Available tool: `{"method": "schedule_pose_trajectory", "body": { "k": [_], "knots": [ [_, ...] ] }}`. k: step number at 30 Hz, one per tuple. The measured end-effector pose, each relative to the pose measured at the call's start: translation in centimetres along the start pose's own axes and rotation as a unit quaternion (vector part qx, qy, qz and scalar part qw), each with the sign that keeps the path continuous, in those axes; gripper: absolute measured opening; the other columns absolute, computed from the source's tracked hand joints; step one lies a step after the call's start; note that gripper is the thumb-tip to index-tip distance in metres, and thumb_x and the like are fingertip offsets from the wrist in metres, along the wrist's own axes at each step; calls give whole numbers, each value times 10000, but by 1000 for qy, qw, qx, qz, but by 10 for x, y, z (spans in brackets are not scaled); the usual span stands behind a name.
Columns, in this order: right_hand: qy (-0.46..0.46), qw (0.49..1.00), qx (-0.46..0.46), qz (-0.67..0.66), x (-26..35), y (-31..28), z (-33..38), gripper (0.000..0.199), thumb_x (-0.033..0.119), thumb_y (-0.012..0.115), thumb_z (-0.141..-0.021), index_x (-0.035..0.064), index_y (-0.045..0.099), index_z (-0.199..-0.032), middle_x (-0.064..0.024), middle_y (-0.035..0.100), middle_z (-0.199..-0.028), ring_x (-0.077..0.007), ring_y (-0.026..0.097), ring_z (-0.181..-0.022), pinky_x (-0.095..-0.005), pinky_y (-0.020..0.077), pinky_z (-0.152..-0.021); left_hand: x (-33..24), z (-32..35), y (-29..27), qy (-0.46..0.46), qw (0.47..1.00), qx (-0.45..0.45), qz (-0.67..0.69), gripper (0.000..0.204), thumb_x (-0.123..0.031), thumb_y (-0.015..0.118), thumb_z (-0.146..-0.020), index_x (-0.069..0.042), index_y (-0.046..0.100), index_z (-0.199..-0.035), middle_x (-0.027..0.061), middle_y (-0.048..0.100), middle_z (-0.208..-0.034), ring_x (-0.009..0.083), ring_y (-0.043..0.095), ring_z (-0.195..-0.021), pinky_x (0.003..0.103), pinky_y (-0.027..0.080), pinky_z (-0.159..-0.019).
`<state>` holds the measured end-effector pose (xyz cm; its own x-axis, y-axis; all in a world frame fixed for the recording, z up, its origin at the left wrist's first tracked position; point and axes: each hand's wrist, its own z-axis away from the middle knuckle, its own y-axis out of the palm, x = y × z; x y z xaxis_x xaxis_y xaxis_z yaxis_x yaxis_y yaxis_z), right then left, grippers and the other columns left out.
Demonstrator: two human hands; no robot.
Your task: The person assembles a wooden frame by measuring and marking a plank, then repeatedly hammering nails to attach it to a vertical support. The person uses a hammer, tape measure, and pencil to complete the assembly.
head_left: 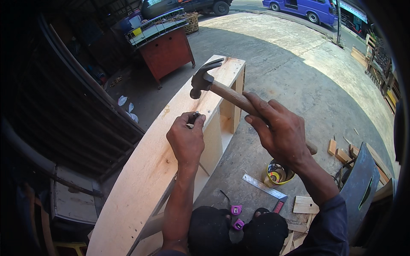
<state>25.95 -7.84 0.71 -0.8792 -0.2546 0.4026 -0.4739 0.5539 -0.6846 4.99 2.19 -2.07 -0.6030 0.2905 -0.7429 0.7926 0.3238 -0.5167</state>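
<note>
Pinching a nail in left hand at frame centre on plank; right hand fisted round hammer above.

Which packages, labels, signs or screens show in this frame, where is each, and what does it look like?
Sign: top right by the road, a slanted long board, white and teal.
Tub: on the ground under the right hand, round, yellow rim, coloured printed label.
Tag: on the rack above the red cabinet, small yellow rectangle.
No screens.
</note>
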Motion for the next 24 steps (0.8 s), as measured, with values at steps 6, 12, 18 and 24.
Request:
{"method": "schedule_pose_trajectory", "body": {
  "k": [6,12,18,24],
  "knots": [
    [-35,996,45,73,4,0,-2,496,247,695,-980,231,587,-1464,-59,649,-822,-233,636,-577,-421,500,-494,-5,3,2,15,1000,-10,-14,208,-163,801,-895,10,775,-1007,147,771,-852,230,718,-683,375,558,-709],
    [-21,994,66,84,7,3,2,491,249,696,-974,229,591,-1454,-62,651,-826,-243,649,-594,-420,507,-512,-13,7,-1,-38,999,25,-10,231,-165,793,-905,27,779,-1032,154,784,-878,205,735,-742,354,563,-759],
    [-18,999,35,23,11,-12,4,511,215,741,-941,161,617,-1434,-59,666,-829,-201,642,-622,-386,504,-555,-19,18,-15,-28,999,8,16,204,-145,780,-922,25,783,-1034,147,787,-882,179,728,-768,334,557,-774],
    [-22,997,-60,-52,2,-17,3,542,122,720,-943,147,581,-1466,-106,676,-883,-241,666,-675,-389,536,-604,-6,43,-46,-18,997,-43,-54,125,-93,746,-935,15,777,-989,166,771,-923,269,754,-773,369,579,-719]
  ]
}}
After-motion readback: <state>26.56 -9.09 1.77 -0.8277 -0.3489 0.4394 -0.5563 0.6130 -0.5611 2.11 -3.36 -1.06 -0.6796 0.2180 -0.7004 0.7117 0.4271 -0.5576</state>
